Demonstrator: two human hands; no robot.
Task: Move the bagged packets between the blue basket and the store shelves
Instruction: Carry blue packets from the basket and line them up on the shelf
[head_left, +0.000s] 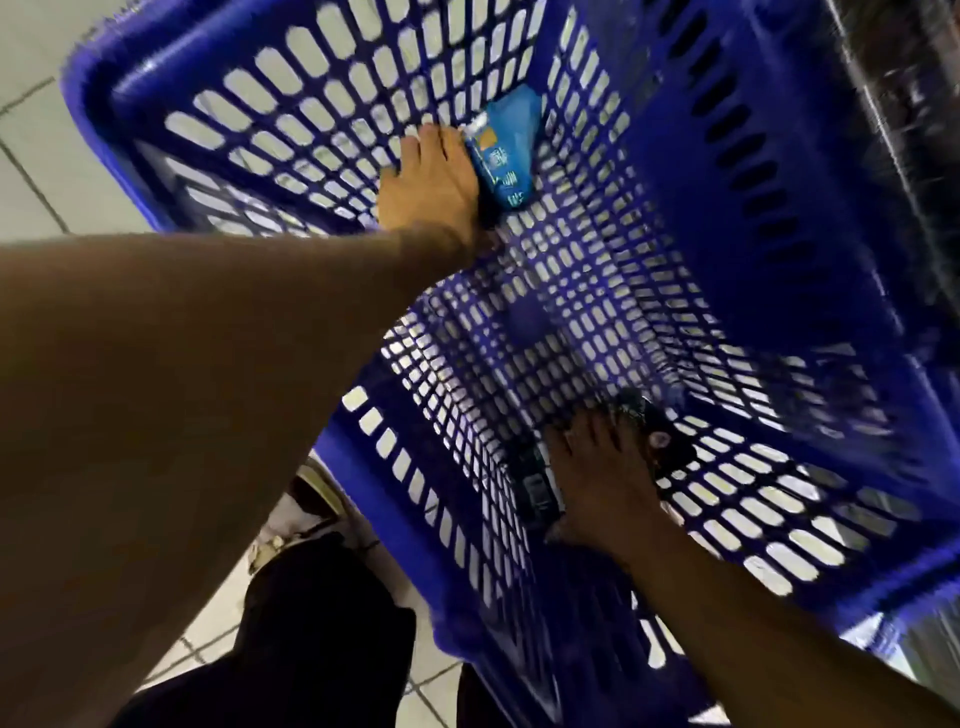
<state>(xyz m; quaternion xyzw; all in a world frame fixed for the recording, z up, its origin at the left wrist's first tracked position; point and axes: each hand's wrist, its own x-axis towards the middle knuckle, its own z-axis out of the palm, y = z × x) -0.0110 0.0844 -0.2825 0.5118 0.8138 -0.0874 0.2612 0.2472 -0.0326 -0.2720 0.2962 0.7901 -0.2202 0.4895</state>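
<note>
The blue packet (501, 156) lies at the far end of the blue basket (779, 260), left hand (431, 187) gripping its edge. The right hand (608, 467) presses spread fingers on a dark packet (670, 441) nearby. Either thin grip could slip on lifting.

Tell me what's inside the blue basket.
In the blue basket: a blue packet at the left hand, and dark packets under the right hand, which covers them partly; their count is unclear.
</note>
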